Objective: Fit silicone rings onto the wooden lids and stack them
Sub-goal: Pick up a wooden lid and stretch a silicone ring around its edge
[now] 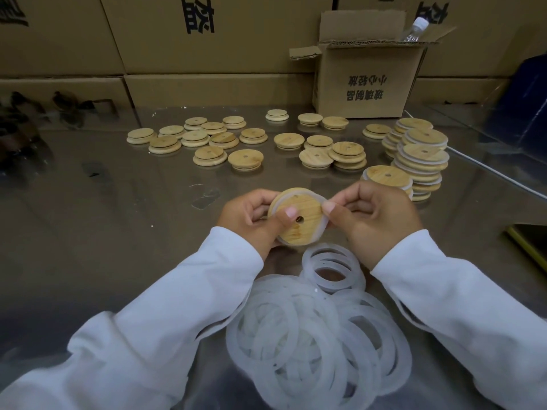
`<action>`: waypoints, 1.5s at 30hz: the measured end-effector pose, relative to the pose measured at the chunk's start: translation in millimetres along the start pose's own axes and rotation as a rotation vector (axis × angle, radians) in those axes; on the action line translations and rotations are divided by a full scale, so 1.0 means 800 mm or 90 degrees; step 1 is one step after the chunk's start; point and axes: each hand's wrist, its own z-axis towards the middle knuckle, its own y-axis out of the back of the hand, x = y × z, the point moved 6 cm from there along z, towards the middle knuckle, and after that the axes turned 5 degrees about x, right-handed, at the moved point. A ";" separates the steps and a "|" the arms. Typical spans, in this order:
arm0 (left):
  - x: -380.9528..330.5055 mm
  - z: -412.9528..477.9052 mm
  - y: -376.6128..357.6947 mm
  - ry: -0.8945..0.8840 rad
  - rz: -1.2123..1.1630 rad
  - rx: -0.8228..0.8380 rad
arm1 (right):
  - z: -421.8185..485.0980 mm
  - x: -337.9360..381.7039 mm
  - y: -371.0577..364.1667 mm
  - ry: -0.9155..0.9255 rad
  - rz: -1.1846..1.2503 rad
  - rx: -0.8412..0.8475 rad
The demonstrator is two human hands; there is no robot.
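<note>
Cartons point(207, 34) back the steel table point(118, 217), where at centre the left hand point(251, 220) grips a wooden lid point(299, 223), thumb on its face, and the right hand point(373, 220) pinches the silicone ring point(322, 229) at its three o'clock edge: fitting seems underway, and next comes seating the ring all round, then the two o'clock stacks point(420, 161).

Long white sleeves point(189, 297), snug cuffs, bare hands point(251, 214)
</note>
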 end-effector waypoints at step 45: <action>-0.002 0.009 0.009 -0.017 -0.151 0.015 | -0.001 0.002 -0.005 -0.041 0.093 0.133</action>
